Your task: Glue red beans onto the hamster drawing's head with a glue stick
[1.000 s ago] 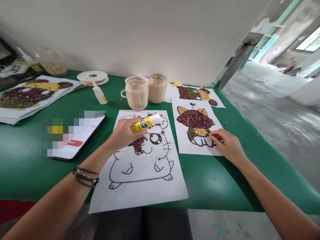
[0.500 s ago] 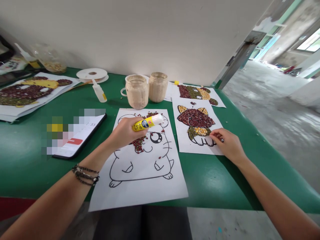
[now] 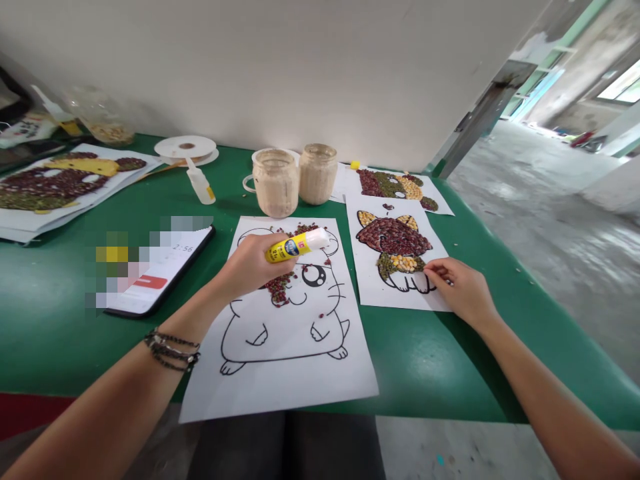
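A yellow glue stick (image 3: 290,249) with a white end is gripped in my left hand (image 3: 249,265), tilted above the hamster drawing (image 3: 295,360). Red and green beans (image 3: 278,291) lie over part of the hamster's face and head. To the right, the fingers of my right hand (image 3: 463,290) are pinched together at the edge of the fox picture (image 3: 373,280), beside its bean-covered chest. What those fingers hold, if anything, is too small to make out. Dark red beans (image 3: 393,235) fill the fox's head, and yellow kernels (image 3: 406,263) cover its chest.
Two cloudy glass jars (image 3: 276,183) stand behind the drawings. A phone (image 3: 160,273) lies left, with a small glue bottle (image 3: 201,183) and a white spool (image 3: 185,148) behind it. Other bean pictures (image 3: 65,177) lie far left and back right. The green table (image 3: 430,373) has a rounded right edge.
The whole view has shifted very slightly. My right hand stays near the fox's chest with its fingers a little repositioned; my left hand keeps the glue stick in place.
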A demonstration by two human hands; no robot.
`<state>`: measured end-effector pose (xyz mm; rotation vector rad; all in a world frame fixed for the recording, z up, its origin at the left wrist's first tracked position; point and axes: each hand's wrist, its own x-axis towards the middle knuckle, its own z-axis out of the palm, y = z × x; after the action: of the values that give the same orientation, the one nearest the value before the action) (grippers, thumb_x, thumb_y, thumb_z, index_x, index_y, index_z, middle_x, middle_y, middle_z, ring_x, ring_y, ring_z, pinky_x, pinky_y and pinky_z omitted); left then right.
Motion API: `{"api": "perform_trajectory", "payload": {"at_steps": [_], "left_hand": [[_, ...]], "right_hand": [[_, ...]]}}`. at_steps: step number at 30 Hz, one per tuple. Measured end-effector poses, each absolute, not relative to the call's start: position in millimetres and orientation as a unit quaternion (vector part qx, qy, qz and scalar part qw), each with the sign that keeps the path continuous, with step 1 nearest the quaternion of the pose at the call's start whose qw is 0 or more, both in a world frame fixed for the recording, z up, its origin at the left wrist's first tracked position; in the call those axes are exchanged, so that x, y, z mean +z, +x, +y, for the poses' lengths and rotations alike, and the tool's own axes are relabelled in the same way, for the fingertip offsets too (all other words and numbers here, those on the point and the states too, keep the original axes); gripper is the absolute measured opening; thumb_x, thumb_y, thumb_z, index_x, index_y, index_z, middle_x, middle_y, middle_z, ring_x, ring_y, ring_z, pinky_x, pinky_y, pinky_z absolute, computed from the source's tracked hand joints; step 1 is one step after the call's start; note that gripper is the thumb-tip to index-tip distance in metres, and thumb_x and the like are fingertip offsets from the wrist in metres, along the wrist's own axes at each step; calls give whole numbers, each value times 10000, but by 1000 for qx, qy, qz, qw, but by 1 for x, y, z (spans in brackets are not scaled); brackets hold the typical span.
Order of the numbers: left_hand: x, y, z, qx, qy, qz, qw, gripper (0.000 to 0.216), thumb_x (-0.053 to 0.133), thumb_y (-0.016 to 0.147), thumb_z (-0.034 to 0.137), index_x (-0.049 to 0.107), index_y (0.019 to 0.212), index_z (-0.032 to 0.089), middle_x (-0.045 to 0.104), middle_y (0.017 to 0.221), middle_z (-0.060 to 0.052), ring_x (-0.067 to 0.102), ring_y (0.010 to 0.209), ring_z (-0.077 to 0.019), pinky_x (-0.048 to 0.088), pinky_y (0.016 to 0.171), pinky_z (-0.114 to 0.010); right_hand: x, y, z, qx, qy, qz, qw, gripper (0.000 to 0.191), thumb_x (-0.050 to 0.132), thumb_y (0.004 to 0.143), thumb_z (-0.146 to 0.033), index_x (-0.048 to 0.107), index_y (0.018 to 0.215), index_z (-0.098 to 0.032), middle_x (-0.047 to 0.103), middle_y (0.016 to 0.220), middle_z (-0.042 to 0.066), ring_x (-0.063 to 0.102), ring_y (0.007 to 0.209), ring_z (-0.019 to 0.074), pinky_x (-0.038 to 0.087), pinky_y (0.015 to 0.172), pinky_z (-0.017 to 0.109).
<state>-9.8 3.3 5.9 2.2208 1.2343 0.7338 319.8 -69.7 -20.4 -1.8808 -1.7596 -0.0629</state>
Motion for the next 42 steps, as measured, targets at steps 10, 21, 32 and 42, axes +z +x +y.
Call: {"api": "perform_trajectory", "payload": {"at_steps": [10,21,32,42], "left_hand": [[3,-9,5,272,814,454,241,103,517,652,250,544,647,152,462,506,37,374,445,-61,297,426,-193],[3,-11,6,285,809,455,241,117,503,673,270,519,648,157,428,510,40,357,447,-61,287,418,-195],[3,-12,8,310,792,460,257,121,503,655,271,513,612,159,426,510,43,348,462,-64,281,433,-207],[-1,-13,9,329,783,461,258,142,498,661,286,475,594,162,388,505,44,319,468,-69,262,432,-218]], "right_hand": [[-22,318,-68,-57,-688,-676,260,154,433,706,-281,526,627,-186,595,622,40,531,512,134,428,521,256],[-16,315,-73,-17,-729,-608,314,178,380,718,-264,535,752,-182,583,600,25,543,505,134,428,525,252],[13,276,-75,32,-711,-590,380,234,451,731,-344,590,662,-169,457,428,-28,396,364,85,292,375,206],[16,165,-40,145,-468,-851,191,140,466,776,-171,597,823,-172,604,820,29,536,709,113,404,646,230]]}}
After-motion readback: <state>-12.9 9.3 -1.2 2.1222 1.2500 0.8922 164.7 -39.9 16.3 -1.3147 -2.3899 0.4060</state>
